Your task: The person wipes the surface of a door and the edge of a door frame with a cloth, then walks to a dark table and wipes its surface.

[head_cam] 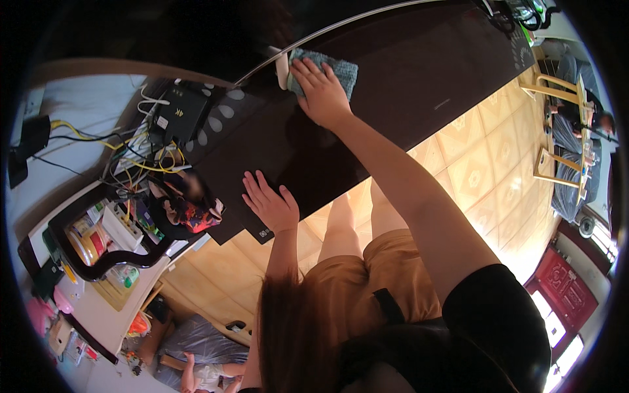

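Note:
My right hand (322, 93) lies flat on a folded grey-green cloth (348, 73), pressing it against the glossy dark top of a low cabinet (393, 88). The cloth touches or nearly touches a pale stand foot (281, 71) under the lower edge of a large black screen (196, 29). Palm down, my left hand (272, 206) rests on the cabinet near its front left corner, with fingers apart and nothing held.
Left of the cabinet top are a black set-top box (182, 113), tangled cables (132, 152) and patterned fabric (191, 206). A cluttered pale side table (113, 294) stands farther left. Tiled floor (471, 142) runs in front. People sit at lower left and far right, near wooden stools (555, 86).

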The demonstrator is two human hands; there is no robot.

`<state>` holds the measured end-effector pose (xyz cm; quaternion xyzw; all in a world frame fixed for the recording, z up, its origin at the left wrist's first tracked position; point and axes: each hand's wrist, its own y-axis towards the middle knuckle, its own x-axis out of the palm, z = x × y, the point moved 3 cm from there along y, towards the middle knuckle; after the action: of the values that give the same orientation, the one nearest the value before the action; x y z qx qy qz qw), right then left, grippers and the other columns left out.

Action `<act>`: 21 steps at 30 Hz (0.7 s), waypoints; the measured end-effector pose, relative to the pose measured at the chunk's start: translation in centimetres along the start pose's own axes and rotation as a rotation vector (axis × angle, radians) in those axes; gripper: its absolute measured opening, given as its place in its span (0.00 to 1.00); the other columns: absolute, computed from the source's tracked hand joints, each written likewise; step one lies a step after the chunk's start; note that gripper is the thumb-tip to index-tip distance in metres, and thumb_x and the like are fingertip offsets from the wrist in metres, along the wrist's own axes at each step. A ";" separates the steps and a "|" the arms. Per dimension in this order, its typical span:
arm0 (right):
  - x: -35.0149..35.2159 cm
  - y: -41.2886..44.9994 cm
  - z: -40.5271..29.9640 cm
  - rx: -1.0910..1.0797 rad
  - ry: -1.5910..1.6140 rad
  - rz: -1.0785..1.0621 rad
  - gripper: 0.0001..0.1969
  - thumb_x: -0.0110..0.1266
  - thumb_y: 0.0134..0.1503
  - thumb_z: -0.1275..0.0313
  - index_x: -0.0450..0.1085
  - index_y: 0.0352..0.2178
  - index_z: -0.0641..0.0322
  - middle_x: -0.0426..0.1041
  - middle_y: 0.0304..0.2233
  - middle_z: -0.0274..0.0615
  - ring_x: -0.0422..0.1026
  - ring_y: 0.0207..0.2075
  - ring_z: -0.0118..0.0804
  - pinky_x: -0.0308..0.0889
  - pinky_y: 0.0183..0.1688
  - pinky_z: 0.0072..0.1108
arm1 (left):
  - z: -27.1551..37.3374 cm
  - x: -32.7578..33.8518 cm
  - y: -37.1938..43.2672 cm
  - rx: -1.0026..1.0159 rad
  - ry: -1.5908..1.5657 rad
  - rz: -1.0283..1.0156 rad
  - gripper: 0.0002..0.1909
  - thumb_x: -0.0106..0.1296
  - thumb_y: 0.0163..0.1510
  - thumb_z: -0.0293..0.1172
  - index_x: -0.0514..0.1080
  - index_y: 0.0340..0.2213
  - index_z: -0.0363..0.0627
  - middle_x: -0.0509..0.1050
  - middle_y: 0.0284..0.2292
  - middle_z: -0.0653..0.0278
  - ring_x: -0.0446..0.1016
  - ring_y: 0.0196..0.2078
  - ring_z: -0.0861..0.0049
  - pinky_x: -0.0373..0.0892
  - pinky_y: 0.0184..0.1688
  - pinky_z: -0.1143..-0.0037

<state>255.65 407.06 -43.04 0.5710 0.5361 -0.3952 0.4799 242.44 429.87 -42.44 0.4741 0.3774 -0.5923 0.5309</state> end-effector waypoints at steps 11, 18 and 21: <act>-4.2 -13.0 11.5 0.239 0.007 -0.080 0.37 0.57 0.47 0.67 0.55 0.60 0.51 0.53 0.64 0.40 0.50 0.65 0.42 0.45 0.64 0.43 | 0.0 -0.2 0.1 -0.014 0.011 -0.009 0.31 0.39 0.56 0.37 0.54 0.59 0.37 0.51 0.63 0.49 0.49 0.65 0.54 0.45 0.64 0.53; -2.9 -9.5 27.6 0.727 -0.304 0.287 0.31 0.46 0.57 0.56 0.53 0.61 0.50 0.52 0.64 0.36 0.49 0.66 0.40 0.43 0.65 0.41 | 0.2 0.1 0.4 0.006 -0.009 0.000 0.30 0.38 0.57 0.39 0.54 0.59 0.38 0.52 0.62 0.49 0.49 0.65 0.54 0.46 0.63 0.54; -2.6 -6.6 23.1 0.666 -0.250 0.212 0.32 0.46 0.56 0.55 0.53 0.61 0.49 0.52 0.64 0.36 0.50 0.65 0.39 0.43 0.65 0.40 | 0.0 0.0 -0.1 0.020 -0.015 0.017 0.30 0.36 0.59 0.40 0.54 0.59 0.38 0.52 0.62 0.49 0.49 0.65 0.54 0.46 0.63 0.54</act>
<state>250.24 383.81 -46.56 0.6956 0.2533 -0.5628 0.3677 242.38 429.85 -42.43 0.4781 0.3636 -0.5952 0.5338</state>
